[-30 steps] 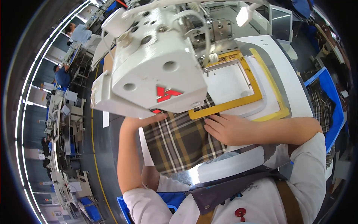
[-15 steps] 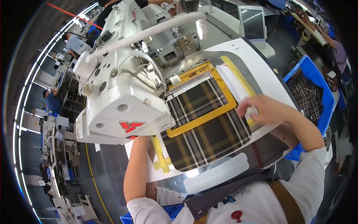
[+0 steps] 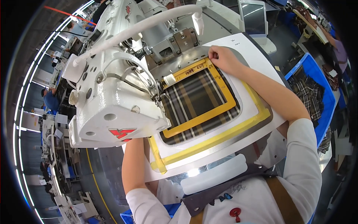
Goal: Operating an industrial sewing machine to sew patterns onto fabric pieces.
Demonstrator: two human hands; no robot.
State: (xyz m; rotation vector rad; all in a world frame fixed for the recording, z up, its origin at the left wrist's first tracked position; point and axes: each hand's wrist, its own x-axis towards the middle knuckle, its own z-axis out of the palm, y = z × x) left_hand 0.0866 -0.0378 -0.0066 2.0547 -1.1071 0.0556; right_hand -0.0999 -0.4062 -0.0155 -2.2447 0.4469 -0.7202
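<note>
So, where things stand: the plaid cloth [image 3: 194, 97] lies under the yellow frame [image 3: 201, 119], looking pretty flat through the opening, with a strip sticking out past the frame's near edge and a bit more past its right edge. It's all on the white work sheet [image 3: 240, 44], inside the yellow tape [image 3: 212, 142] that runs along the sheet's near and right edges. I'd call the laying-in part mostly done.

The right hand [image 3: 222, 59] is up at the frame's far right corner, fingers curled in and the tips at or very near that corner. Can't tell if they're pinching anything (cloth, frame, whatever), so I'd guess the positioning isn't quite finished. The left hand is hidden behind the white machine head [image 3: 119, 108]; only its forearm [image 3: 133, 164] shows, so no clue how open it is or what it's got.

I can't make out any stitching on the cloth (though the head covers the left end of the frame, so no promises), and to my eye the sewing side looks undone. More plaid pieces [image 3: 309, 91] are piled in the blue bin [image 3: 329, 108], off beyond the sheet's right edge.
</note>
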